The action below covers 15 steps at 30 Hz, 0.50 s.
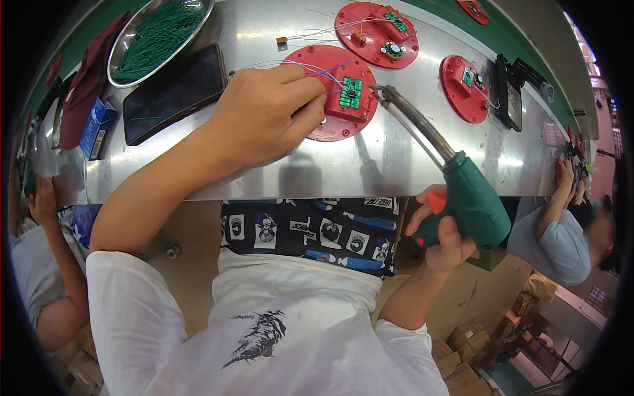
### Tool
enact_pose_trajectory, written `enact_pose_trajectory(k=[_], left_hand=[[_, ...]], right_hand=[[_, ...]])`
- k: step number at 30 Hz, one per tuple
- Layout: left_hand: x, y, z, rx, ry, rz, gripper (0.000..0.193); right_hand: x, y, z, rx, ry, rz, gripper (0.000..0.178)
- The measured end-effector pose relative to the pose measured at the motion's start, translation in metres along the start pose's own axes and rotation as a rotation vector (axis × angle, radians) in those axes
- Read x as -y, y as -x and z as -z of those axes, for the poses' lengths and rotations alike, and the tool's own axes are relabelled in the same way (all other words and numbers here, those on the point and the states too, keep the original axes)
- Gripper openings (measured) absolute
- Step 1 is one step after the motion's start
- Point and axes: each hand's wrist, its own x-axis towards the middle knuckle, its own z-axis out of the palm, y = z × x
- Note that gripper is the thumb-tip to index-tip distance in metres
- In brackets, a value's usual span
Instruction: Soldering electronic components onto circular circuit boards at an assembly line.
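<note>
My right hand [441, 232] is wrapped around the handle of a green soldering gun [477, 198] with an orange trigger. Its long metal tip reaches up and left, close to the right edge of a small green circuit board [351, 93]. That board sits on a round red plastic cover [335, 124], with thin white and purple wires [327, 70] running from it. Over the cover's left side my left hand [274, 109] is closed in a pinch beside the board. What its fingertips hold is hidden behind the fingers.
Farther back lies another red cover [360, 49] with a board and wires; a smaller one [456, 99] is at right, near a black stand [507, 92]. At left are a metal bowl [113, 74] of green wires, a dark phone [173, 92] and a blue box [98, 129]. People sit both sides.
</note>
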Motion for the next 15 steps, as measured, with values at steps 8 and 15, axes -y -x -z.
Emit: enact_pose_trajectory(k=[8, 15], left_hand=[[-0.0004, 0.0002, 0.0003, 0.001, 0.000, 0.006, 0.008], [-0.0010, -0.0002, -0.0026, -0.024, -0.020, 0.021, 0.008]], right_hand=[[0.0018, 0.0035, -0.0065, 0.110, 0.013, -0.091, 0.051], [0.0020, 0.0067, -0.0095, 0.036, 0.019, -0.098, 0.045]])
